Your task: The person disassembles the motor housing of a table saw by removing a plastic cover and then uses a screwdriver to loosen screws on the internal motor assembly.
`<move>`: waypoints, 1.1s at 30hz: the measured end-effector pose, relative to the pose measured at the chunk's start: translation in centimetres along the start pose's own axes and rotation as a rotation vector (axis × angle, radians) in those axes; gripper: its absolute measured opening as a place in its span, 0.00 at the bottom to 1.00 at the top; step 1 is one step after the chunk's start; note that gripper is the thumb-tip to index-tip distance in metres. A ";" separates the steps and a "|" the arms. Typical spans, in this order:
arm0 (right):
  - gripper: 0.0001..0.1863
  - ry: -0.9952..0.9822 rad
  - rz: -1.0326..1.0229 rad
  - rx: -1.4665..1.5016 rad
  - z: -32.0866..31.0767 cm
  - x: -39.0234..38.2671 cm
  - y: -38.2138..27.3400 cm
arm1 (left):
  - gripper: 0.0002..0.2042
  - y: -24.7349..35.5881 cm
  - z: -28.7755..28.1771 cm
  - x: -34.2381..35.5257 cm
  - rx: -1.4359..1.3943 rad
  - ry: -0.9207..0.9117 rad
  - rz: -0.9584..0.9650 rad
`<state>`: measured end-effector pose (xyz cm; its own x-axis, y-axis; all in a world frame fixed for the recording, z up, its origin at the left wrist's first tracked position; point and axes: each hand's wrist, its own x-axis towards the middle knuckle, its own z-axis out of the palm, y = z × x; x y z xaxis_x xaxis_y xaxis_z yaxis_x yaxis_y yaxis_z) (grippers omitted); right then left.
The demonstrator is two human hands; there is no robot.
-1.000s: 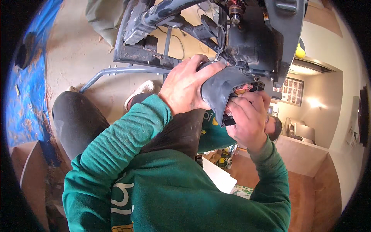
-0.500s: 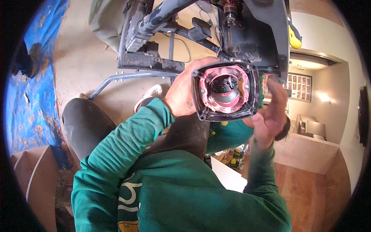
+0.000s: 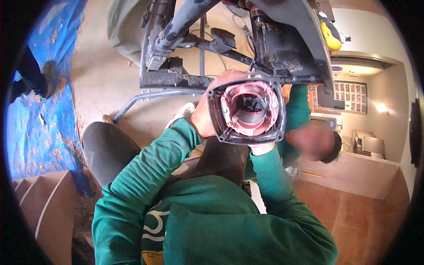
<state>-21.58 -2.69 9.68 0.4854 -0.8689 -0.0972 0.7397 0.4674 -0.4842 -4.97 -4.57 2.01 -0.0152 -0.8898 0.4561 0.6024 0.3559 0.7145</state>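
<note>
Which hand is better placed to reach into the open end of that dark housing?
Probably the right. The left hand grips the side of the dark housing and seems to carry it, while the right hand only touches its lower edge and looks easier to free.

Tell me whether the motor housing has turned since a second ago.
Yes. The motor housing now faces its open end, with pink windings, at the camera; earlier its grey side showed. Against the dark machine frame, it stays just below, held by left hand.
</note>
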 end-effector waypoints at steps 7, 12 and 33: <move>0.49 0.230 -0.144 0.016 -2.5 -0.7 0.7 | 0.50 -0.4 -1.4 -0.5 0.580 -0.141 0.098; 0.51 0.159 -0.164 -0.037 -5.1 -1.0 1.5 | 0.47 0.1 -1.6 -1.7 0.717 -0.183 0.059; 0.42 0.335 -0.109 -0.142 2.0 -0.9 -0.5 | 0.27 1.2 0.6 -0.7 0.740 -0.210 0.209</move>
<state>-21.50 -1.84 11.74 0.2106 -0.9286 -0.3055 0.6951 0.3620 -0.6212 -4.75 -3.32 2.86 -0.1549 -0.7376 0.6573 -0.0755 0.6722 0.7365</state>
